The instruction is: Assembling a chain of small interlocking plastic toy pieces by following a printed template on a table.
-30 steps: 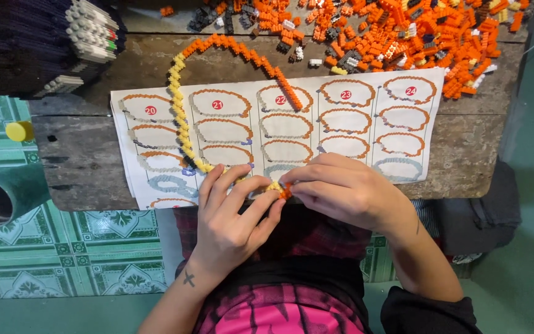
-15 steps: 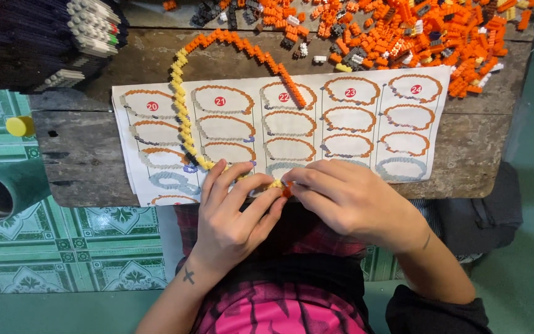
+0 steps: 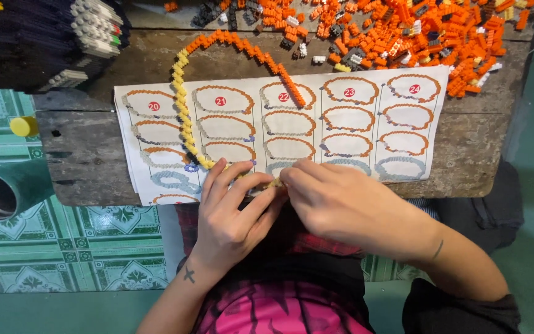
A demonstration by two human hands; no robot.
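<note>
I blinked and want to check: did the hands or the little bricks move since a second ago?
Hardly anything moved. The left hand and right hand stay pressed together at the near end of the yellow and orange brick chain; the orange bit seen between the fingers before is now hidden. The chain, the paper chart and the orange brick pile stayed put.

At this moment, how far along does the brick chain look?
Done: a long yellow-and-orange brick chain already loops over the instruction sheet. In hand: the left hand and right hand pinch its near end together. Left: a big pile of loose orange bricks sits unused.
</note>
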